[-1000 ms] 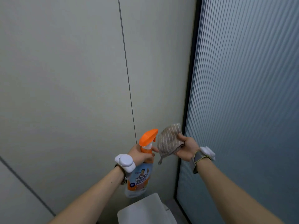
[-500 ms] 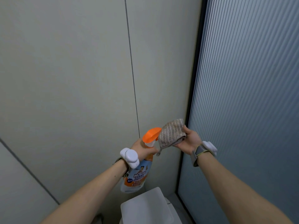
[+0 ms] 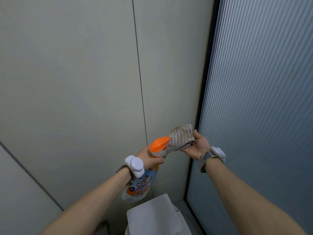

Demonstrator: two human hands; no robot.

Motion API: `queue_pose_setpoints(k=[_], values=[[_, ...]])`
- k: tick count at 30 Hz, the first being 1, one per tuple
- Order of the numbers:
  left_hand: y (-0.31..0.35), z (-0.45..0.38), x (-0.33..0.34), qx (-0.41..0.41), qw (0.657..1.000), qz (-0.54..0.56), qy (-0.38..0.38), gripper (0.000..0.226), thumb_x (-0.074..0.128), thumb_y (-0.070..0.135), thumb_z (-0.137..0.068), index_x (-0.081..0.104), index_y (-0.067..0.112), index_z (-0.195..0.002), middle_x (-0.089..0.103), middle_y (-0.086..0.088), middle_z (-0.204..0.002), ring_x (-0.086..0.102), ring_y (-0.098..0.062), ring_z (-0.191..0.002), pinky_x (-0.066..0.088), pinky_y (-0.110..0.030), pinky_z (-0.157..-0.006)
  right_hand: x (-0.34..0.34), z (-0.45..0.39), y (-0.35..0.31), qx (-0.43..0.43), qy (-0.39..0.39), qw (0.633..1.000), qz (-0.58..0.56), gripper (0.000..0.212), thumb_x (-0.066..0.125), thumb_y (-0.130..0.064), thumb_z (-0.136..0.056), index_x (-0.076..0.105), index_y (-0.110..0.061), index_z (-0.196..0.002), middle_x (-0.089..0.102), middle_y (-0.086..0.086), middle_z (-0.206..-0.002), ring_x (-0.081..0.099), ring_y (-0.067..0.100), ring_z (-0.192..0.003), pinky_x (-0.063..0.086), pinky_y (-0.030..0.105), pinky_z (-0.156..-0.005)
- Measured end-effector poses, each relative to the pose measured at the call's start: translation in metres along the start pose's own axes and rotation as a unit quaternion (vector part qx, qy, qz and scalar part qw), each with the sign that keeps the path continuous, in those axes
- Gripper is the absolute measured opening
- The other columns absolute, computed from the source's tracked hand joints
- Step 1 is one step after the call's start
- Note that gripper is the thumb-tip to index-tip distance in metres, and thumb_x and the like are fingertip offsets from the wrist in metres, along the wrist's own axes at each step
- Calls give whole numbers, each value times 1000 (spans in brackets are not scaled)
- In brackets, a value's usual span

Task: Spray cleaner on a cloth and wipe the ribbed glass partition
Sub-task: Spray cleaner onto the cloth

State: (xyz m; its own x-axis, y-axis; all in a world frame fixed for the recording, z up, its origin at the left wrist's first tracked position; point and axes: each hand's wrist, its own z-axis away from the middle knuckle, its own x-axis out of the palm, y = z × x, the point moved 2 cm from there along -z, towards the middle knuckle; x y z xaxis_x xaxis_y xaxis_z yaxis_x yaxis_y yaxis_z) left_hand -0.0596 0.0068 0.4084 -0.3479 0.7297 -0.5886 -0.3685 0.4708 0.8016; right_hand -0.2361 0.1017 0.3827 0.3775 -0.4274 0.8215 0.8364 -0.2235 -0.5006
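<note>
My left hand [image 3: 149, 157] grips the neck of a spray bottle [image 3: 138, 185] with an orange trigger head [image 3: 159, 144]; the nozzle points right at the cloth, almost touching it. My right hand [image 3: 196, 145] holds a folded beige striped cloth [image 3: 180, 137] up in front of the nozzle. The ribbed glass partition [image 3: 264, 99] fills the right side, its dark frame just right of my right hand. Both wrists wear white devices on straps.
A pale grey panelled wall [image 3: 76, 82] with thin vertical seams fills the left and centre. A white toilet tank lid [image 3: 154, 216] sits below my hands, in the corner by the partition's dark frame [image 3: 205, 82].
Both hands have risen slightly and come closer together. The cloth now lies flatter and right against the orange nozzle, and the bottle tilts more to the right.
</note>
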Motion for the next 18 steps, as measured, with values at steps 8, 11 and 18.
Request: queue_pose_setpoints(k=[8,11,18], values=[[7,5,6,1,1000,-23,8,29,69,20,-77,58,-2,-94,56,-8,-82,52,-20,-76,50,-43,-81,3,6,2,-1,14,1000,1,68,18,-53,-97,55,4,-106,38,25,-143,39,42,-126,29,62,-95],[8,9,9,8,999,-41,-9,20,68,20,-77,52,9,-83,52,-8,-80,49,-19,-75,44,-37,-72,3,11,3,-6,16,1000,-9,71,17,-54,-97,54,4,-108,35,26,-145,33,43,-131,26,62,-100],[0,9,11,1,999,-42,-7,21,68,20,-76,48,13,-79,46,-9,-75,43,-19,-70,38,-32,-66,3,14,2,-40,34,998,-34,73,17,-56,-96,38,0,-136,33,27,-146,32,44,-132,23,62,-103]])
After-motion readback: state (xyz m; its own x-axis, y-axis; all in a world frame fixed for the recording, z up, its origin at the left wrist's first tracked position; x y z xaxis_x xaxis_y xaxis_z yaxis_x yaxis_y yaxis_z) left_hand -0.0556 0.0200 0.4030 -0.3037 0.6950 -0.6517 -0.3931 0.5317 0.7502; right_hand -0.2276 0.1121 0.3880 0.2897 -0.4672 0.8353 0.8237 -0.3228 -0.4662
